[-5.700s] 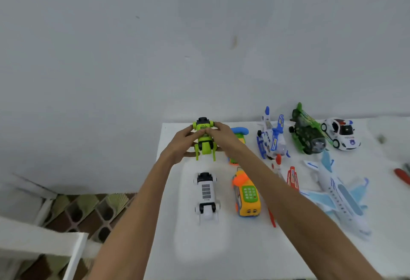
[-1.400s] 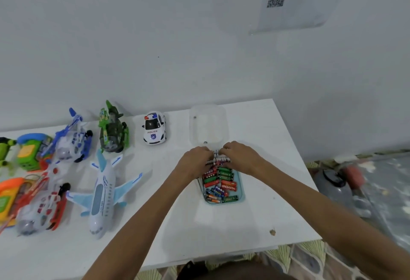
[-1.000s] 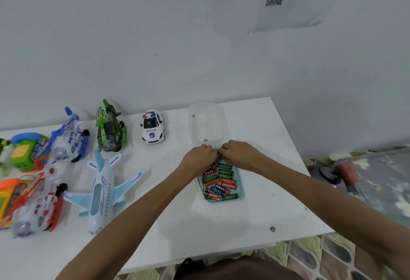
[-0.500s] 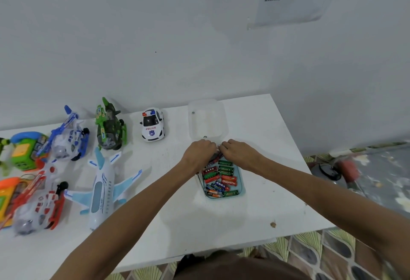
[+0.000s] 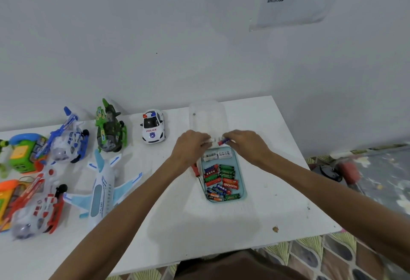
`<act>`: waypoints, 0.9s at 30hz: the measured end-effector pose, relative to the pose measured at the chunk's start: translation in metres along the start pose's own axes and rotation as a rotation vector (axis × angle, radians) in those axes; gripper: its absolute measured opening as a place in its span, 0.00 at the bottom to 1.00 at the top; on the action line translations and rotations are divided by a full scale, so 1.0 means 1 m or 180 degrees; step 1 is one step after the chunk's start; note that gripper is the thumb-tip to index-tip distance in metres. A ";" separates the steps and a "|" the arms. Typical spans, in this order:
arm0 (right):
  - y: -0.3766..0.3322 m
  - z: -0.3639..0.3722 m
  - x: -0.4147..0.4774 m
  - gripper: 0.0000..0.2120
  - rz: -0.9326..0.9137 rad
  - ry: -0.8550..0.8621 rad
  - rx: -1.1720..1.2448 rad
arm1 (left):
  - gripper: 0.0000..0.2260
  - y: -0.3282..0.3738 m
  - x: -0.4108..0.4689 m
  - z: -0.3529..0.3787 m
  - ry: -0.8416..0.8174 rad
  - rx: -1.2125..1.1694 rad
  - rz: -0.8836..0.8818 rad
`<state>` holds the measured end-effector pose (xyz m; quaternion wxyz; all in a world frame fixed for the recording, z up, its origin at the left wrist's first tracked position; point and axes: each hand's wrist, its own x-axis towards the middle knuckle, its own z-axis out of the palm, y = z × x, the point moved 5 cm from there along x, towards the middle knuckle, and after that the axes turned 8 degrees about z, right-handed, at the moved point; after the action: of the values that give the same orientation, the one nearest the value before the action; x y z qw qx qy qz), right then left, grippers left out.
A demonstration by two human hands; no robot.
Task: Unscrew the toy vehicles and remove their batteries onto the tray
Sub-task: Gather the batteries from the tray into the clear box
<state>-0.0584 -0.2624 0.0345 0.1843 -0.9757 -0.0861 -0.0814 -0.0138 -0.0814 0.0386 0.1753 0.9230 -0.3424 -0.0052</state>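
Observation:
A pale blue tray [image 5: 242, 174] on the white table holds several batteries [image 5: 224, 180] in green, red, blue and white. My left hand [image 5: 190, 146] hovers over the tray's far left corner, fingers pinching a white battery [image 5: 209, 140]. My right hand [image 5: 244, 144] sits over the far right corner, pinching a battery with a red end [image 5: 223, 141]. A red-handled screwdriver [image 5: 196, 172] lies against the tray's left side, partly under my left wrist.
A clear plastic lid [image 5: 207, 116] lies behind the tray. To the left stand a police car [image 5: 153, 127], a green plane [image 5: 110, 132], a blue helicopter [image 5: 67, 141], a white airliner [image 5: 103, 185], a red helicopter [image 5: 36, 207] and a green phone toy [image 5: 23, 152]. The table's right edge [image 5: 310, 168] is close.
Earlier both hands held a green toy at the table's left end. Since then they have been at the tray, and in the last half second they drew apart, each holding a battery.

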 end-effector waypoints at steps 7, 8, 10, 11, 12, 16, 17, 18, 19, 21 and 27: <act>-0.012 0.017 0.070 0.15 0.0549 -0.0910 -0.0709 | 0.09 -0.035 0.050 0.000 -0.0719 0.0778 -0.0309; -0.013 0.023 0.075 0.15 0.0598 -0.1056 -0.0854 | 0.08 -0.035 0.053 0.004 -0.0872 0.0873 -0.0277; -0.014 0.031 0.082 0.16 0.0699 -0.1317 -0.0969 | 0.10 -0.036 0.056 0.008 -0.0985 0.0918 -0.0164; -0.015 0.031 0.082 0.18 0.0703 -0.1379 -0.0878 | 0.12 -0.036 0.056 0.008 -0.1015 0.0863 -0.0139; -0.016 0.029 0.081 0.19 0.0702 -0.1349 -0.0683 | 0.14 -0.035 0.056 0.004 -0.1046 0.0781 -0.0136; -0.011 -0.001 0.059 0.10 0.0575 -0.0166 0.0028 | 0.13 -0.029 0.036 -0.012 -0.0419 0.0427 -0.0028; -0.010 -0.003 0.049 0.08 0.0464 -0.0081 0.0085 | 0.11 -0.026 0.027 -0.015 -0.0178 0.0262 0.0035; -0.008 -0.002 0.041 0.07 0.0357 -0.0195 0.0111 | 0.09 -0.021 0.019 -0.016 -0.0058 0.0110 0.0114; -0.007 0.002 0.032 0.08 0.0260 -0.0462 0.0072 | 0.08 -0.017 0.011 -0.013 -0.0091 0.0005 0.0207; -0.005 0.011 0.018 0.11 0.0108 -0.0951 -0.0132 | 0.07 -0.007 0.002 -0.003 -0.0384 -0.0039 0.0402; -0.010 0.020 0.011 0.17 0.0125 -0.1126 -0.0502 | 0.12 0.007 -0.008 0.027 -0.0978 0.0229 0.0438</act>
<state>-0.0477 -0.2445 0.0219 0.0908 -0.9877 -0.0914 0.0884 -0.0281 -0.0904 0.0146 0.0876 0.8914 -0.4276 -0.1220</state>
